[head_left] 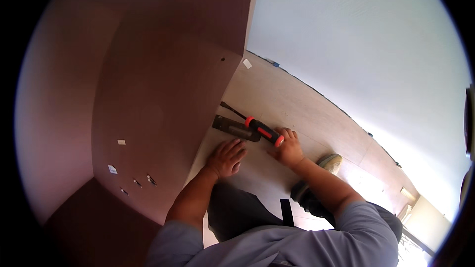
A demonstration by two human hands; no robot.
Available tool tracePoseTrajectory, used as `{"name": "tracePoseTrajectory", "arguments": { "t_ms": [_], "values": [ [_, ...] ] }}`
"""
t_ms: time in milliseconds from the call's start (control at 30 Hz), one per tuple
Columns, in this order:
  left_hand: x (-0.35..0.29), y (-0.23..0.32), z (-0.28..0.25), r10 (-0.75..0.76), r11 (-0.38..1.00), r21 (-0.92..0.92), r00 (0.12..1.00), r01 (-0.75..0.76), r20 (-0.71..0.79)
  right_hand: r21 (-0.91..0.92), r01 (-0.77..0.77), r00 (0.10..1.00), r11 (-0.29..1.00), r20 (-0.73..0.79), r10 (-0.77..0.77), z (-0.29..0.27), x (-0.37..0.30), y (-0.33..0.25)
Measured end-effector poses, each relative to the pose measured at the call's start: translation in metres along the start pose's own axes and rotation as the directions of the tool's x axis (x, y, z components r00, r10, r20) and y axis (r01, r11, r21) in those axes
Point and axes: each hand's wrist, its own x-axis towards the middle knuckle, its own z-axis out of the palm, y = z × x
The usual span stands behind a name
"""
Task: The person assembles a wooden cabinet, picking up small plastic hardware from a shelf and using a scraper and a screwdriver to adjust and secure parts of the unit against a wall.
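Observation:
A short pry bar with a red and black handle (265, 132) lies slantwise on the floor, its dark tip by the foot of the brown panel. My right hand (288, 149) is closed about the handle's butt end, with the fingers on the far side; the palm side is hidden. Beneath and beside the tool is a flat dark metal bar (232, 127) with a long pale recess, one end at the panel. My left hand (227, 158) rests open on the floor, fingers stretched toward the metal bar, just short of it.
The tall brown panel (163, 84) rises on the left, with small white tags and several fittings low on it. A pale wall (361, 34) borders the plank floor (297, 94), with small blue wedges along the gap. My shoe (330, 163) stands behind my right forearm.

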Motion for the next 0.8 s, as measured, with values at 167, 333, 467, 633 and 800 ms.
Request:
{"name": "tracePoseTrajectory", "arguments": {
  "t_ms": [167, 333, 467, 633, 800],
  "values": [
    [-0.006, 0.0, 0.001, -0.017, 1.0, 0.004, 0.999, 0.017, -0.046, -0.066, -0.012, 1.0, 0.998, 0.006, 0.013, 0.028, 0.021, -0.028],
    [-0.003, -0.002, 0.0, -0.04, 0.999, -0.029, 0.996, 0.037, -0.079, -0.043, -0.011, 0.997, 0.999, -0.075, 0.008, 0.042, 0.024, -0.03],
    [-0.012, -0.002, 0.006, -0.115, 0.992, -0.07, 0.988, 0.108, -0.105, 0.053, 0.001, 0.991, 0.999, -0.13, 0.006, 0.042, 0.015, -0.041],
    [-0.021, -0.009, 0.02, -0.224, 0.97, -0.146, 0.951, 0.196, -0.213, 0.158, 0.063, 0.968, 0.985, -0.249, -0.022, 0.034, 0.011, -0.053],
    [-0.02, -0.009, 0.021, -0.229, 0.972, -0.116, 0.926, 0.203, -0.3, 0.181, 0.042, 0.974, 0.983, -0.228, 0.0, 0.04, 0.004, -0.046]
  ]
}}
